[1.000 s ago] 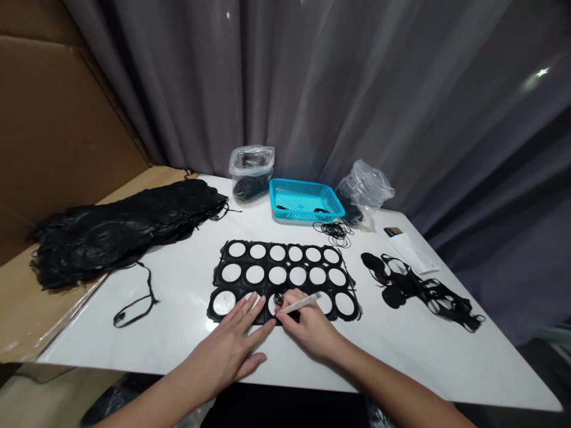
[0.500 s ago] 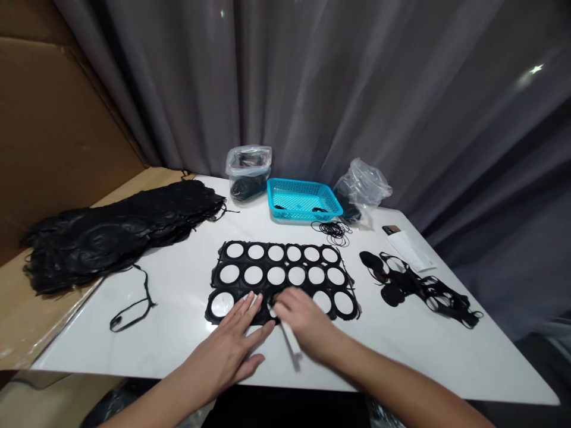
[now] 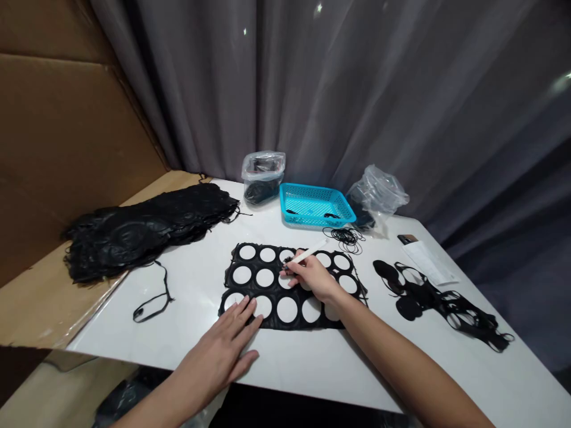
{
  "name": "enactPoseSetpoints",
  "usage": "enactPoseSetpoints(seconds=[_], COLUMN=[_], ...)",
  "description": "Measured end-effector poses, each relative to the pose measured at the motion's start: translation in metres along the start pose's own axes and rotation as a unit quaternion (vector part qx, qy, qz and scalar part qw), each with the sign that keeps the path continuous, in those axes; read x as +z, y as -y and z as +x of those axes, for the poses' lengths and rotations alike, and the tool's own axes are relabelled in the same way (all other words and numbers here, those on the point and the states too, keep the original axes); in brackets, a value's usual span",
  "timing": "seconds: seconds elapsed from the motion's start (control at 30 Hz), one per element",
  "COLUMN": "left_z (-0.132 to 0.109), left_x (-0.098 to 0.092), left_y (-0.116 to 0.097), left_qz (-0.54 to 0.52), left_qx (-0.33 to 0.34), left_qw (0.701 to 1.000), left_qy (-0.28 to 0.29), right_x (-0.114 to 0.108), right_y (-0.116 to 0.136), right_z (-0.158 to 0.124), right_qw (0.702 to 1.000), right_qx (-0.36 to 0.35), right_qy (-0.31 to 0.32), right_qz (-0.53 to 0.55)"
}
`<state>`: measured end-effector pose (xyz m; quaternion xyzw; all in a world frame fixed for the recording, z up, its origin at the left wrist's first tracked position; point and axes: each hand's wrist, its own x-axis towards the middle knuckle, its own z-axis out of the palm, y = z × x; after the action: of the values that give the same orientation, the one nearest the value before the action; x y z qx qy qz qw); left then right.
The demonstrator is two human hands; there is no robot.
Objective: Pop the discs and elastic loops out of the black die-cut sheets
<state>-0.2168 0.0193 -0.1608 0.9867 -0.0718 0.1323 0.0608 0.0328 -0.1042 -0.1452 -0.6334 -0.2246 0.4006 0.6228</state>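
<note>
A black sheet (image 3: 275, 326) with rows of round holes lies flat on the white table, and the white surface shows through the holes. My left hand (image 3: 232, 330) rests on its lower left corner with the fingers stretched out. Over the sheet's middle and upper rows, my right hand (image 3: 310, 276) is closed around a slim white-handled brush (image 3: 312, 252). The handle slants up to the right. Dark bristle-like strands show by the fingertips, and some holes are hidden behind this hand.
A blue basket (image 3: 285, 219) stands behind the sheet, between two clear plastic bags (image 3: 263, 178). Black elastic loops (image 3: 345, 238) lie in front of it. To the left is a black sheet stack (image 3: 147, 229); to the right, black cut-out scraps (image 3: 439, 303) and a white packet (image 3: 430, 264).
My right hand has moved from the bottom row up to the upper rows, and the brush handle now points away from me. My left hand stays on the sheet. The view has shifted left.
</note>
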Motion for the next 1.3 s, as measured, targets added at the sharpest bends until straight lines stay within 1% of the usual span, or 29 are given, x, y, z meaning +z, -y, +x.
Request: enactPoseSetpoints(seconds=[0.03,0.1,0.17,0.23,0.3,0.37,0.53,0.63,0.83,1.03,1.3], left_z=[-0.004,-0.011,-0.015,-0.017,-0.017,-0.017,-0.017,-0.017,-0.017,-0.018,-0.019], left_x=[0.0,0.0,0.0,0.0,0.0,0.0,0.002,0.002,0.001,0.001,0.003], left_y=[0.001,0.003,0.003,0.002,0.001,0.001,0.002,0.002,0.002,0.001,0.001], left_qz=[0.011,0.021,0.018,0.01,0.006,0.006,0.013,0.021,0.038,0.038,0.044], left_qx=[-0.003,-0.003,-0.002,-0.005,-0.008,-0.009,-0.004,-0.004,0.002,0.002,-0.001], left_qw=[1.0,1.0,1.0,1.0,1.0,1.0,1.0,1.0,0.999,0.999,0.999], left_qy=[-0.002,0.0,0.0,0.002,0.003,0.003,0.002,0.007,0.011,0.012,0.014], right_x=[0.009,0.024,0.033,0.04,0.045,0.049,0.053,0.054,0.055,0.055,0.056], right_y=[-0.001,-0.002,-0.004,-0.007,-0.011,-0.014,-0.021,-0.023,-0.024,-0.025,-0.025], right_z=[-0.006,-0.02,-0.035,-0.049,-0.059,-0.065,-0.066,-0.066,-0.067,-0.069,-0.069], right_qw=[0.999,0.994,0.993,0.988,0.973,0.956,0.937,0.931,0.931,0.917,0.929], right_qx=[0.018,0.038,0.03,-0.012,-0.067,-0.109,-0.163,-0.188,-0.178,-0.214,-0.187], right_qy=[0.018,0.064,0.111,0.132,0.122,0.106,0.085,0.09,0.087,0.093,0.089], right_qz=[0.045,0.079,0.033,-0.074,-0.184,-0.25,-0.299,-0.299,-0.306,-0.323,-0.305])
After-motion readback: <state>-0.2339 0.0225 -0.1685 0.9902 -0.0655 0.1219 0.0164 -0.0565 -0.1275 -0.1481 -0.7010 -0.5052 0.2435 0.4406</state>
